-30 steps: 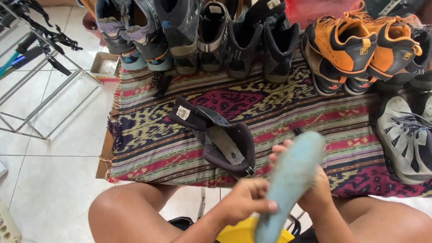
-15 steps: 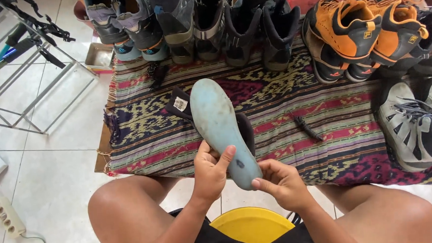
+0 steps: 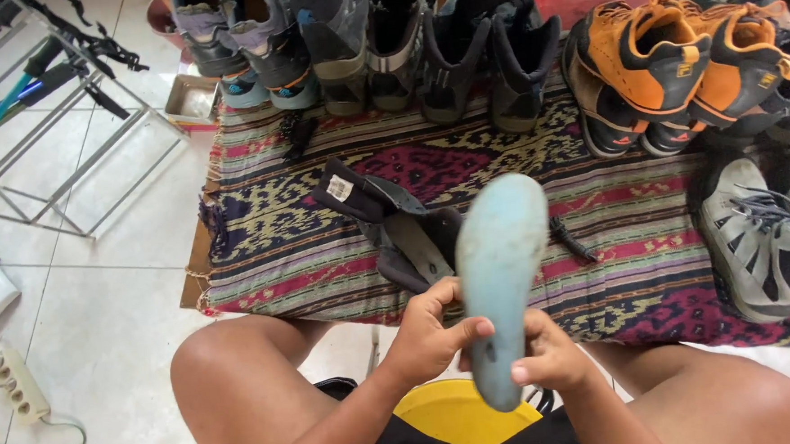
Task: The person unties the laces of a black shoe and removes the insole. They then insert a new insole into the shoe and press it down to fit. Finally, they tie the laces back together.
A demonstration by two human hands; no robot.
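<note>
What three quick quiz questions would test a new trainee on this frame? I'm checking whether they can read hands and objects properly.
1. True or false: both hands grip the pale blue insole.
2. What lies on the patterned cloth just beyond the insole?
A. a dark opened shoe
B. a hammer
C. a brush
3. Fill in: the orange shoes stand at the cloth's far ______ side.

Key:
1. True. The left hand and right hand both hold its lower end.
2. A, the dark opened shoe.
3. Right.
</note>
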